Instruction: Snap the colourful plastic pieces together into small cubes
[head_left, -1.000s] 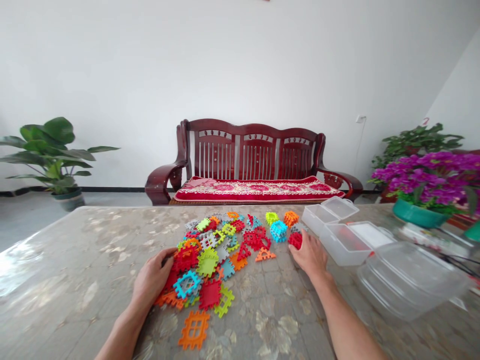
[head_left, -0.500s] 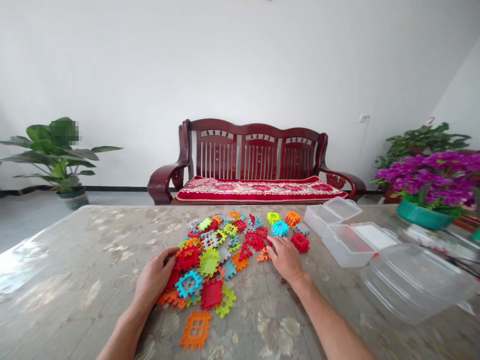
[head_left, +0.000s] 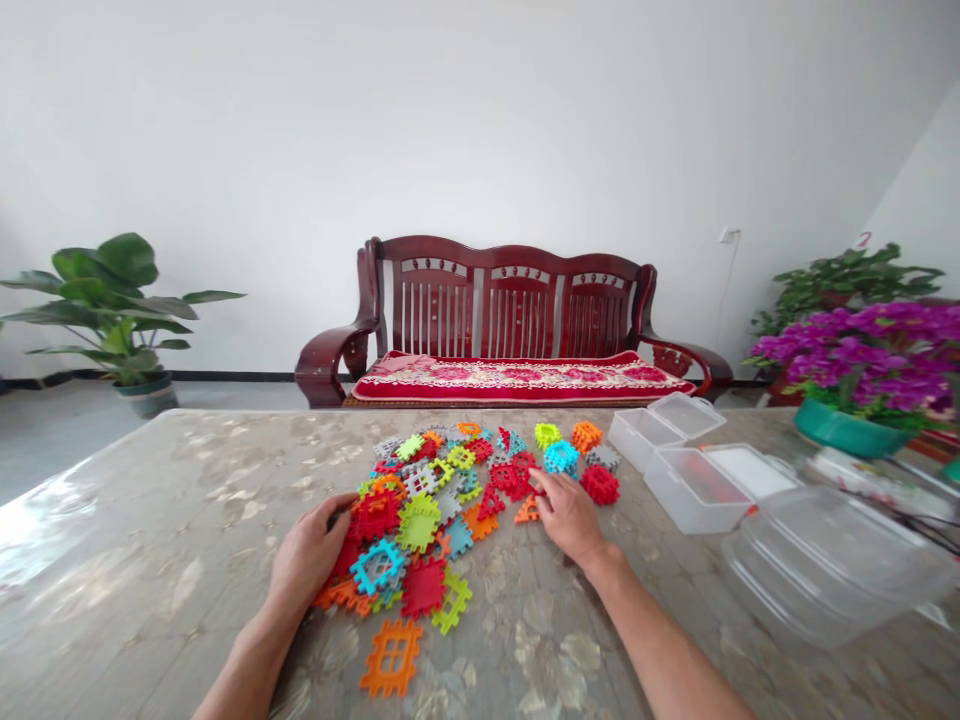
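A pile of colourful interlocking plastic tiles (head_left: 420, 520) lies spread on the marbled table (head_left: 150, 560). My left hand (head_left: 311, 555) rests flat at the pile's left edge, its fingers touching red and orange tiles. My right hand (head_left: 568, 515) lies on the table at the pile's right side, fingers stretched toward red tiles (head_left: 510, 478) and covering part of an orange triangle piece (head_left: 525, 513). A built red cube (head_left: 601, 484) stands just right of that hand. Blue (head_left: 560, 457), green (head_left: 547, 435) and orange (head_left: 585, 436) cubes stand behind it. A lone orange tile (head_left: 390, 657) lies nearest me.
Open clear plastic boxes (head_left: 694, 485) and a larger clear container (head_left: 832, 565) sit on the table's right. A purple flower pot (head_left: 855, 425) stands at far right. A red wooden bench (head_left: 510, 330) and a green potted plant (head_left: 112, 310) are behind the table.
My right hand left the red cube and moved left to the red tiles and the orange triangle. My left hand has stayed at the pile's left edge.
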